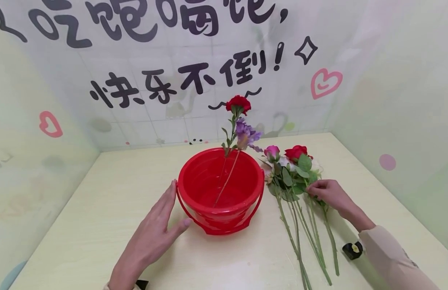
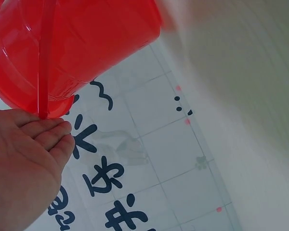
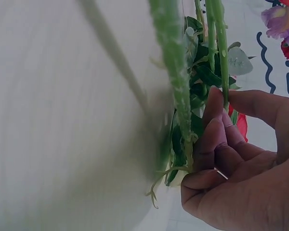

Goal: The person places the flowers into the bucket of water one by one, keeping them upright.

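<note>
A red bucket (image 1: 224, 223) stands on the table with its handle hanging down in front. Inside lean a red carnation (image 1: 238, 104) and a purple flower (image 1: 247, 134), their blooms above the far rim. My left hand (image 1: 148, 237) rests straight fingers against the bucket's left side; the left wrist view shows the fingertips at the handle's end. To the right, my right hand (image 1: 334, 197) pinches a green flower stem (image 3: 221, 57) between thumb and finger, just below the leaves of a red rose (image 1: 296, 152). Leaves partly hide which bloom that stem carries.
Several artificial flowers lie in a bunch right of the bucket, among them a pink rosebud (image 1: 272, 153), their long stems (image 1: 300, 241) pointing toward me. A small black object (image 1: 352, 250) is by the right sleeve. Walls with printed lettering enclose the table (image 1: 100, 209).
</note>
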Demonstrator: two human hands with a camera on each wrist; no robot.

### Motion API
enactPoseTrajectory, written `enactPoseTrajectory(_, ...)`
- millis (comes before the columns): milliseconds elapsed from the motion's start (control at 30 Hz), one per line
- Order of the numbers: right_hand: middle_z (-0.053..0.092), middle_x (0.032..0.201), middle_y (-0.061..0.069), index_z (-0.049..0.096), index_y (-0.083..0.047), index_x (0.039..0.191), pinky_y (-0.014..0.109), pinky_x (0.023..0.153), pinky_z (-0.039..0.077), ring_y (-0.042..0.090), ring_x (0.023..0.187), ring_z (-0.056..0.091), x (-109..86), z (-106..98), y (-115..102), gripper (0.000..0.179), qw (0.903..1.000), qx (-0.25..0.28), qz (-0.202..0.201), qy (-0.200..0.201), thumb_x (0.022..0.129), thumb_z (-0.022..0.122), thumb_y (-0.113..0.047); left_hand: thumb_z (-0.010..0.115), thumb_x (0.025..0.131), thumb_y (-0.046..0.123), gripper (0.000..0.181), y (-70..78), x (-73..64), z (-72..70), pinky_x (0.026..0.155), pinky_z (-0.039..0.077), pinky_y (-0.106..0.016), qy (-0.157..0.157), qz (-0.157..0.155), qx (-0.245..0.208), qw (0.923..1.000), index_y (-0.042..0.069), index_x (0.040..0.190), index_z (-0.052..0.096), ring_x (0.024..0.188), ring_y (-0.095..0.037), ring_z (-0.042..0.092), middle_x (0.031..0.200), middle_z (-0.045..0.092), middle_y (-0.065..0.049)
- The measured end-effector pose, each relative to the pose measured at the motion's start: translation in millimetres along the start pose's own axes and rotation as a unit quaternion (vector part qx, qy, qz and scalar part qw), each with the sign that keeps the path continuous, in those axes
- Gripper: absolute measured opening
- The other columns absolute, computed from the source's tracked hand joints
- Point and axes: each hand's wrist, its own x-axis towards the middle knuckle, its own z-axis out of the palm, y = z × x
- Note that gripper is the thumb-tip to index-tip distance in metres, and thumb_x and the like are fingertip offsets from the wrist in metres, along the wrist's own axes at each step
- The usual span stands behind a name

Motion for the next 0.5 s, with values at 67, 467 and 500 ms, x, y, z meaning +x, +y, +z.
enactPoseTrajectory(67,0.072,0.100,0.012,0.069,0.015,0.109,0.028,0.072,0.054,0.015,0.085,0.061,0.4,0.1,0.4,0.026,1.0000,0.003,0.000,-0.003,0.103,0.059,-0.009,0.061,0.098,0.060,0.096,0.1,-0.1,0.0,0.102,0.046,-0.067,0.000,0.000,0.001,1.0000,0.024,0.168,0.007,0.152,-0.039,0.027,0.172,0.017,-0.005)
enactPoseTrajectory(467,0.071,0.101,0.010,0.067,0.013,0.111,0.030,0.076,0.053,0.016,0.089,0.059,0.2,-0.5,-2.1,0.026,0.9994,0.033,-0.010,0.007,0.105,0.059,-0.011,0.061,0.099,0.058,0.095,-0.7,-0.8,0.3,0.105,0.043,-0.068,0.005,0.006,-0.002,1.0000,0.025,0.168,0.006,0.152,-0.039,0.027,0.172,0.016,-0.004)
enactPoseTrajectory(500,0.071,0.102,0.011,0.067,0.013,0.112,0.030,0.077,0.054,0.016,0.090,0.061,0.4,-0.4,-2.0,0.026,0.9992,0.035,-0.015,0.010,0.105,0.059,-0.011,0.061,0.099,0.059,0.095,-0.8,-0.9,0.4,0.105,0.043,-0.068,0.005,0.005,-0.002,1.0000,0.025,0.168,0.006,0.152,-0.039,0.027,0.172,0.017,-0.004)
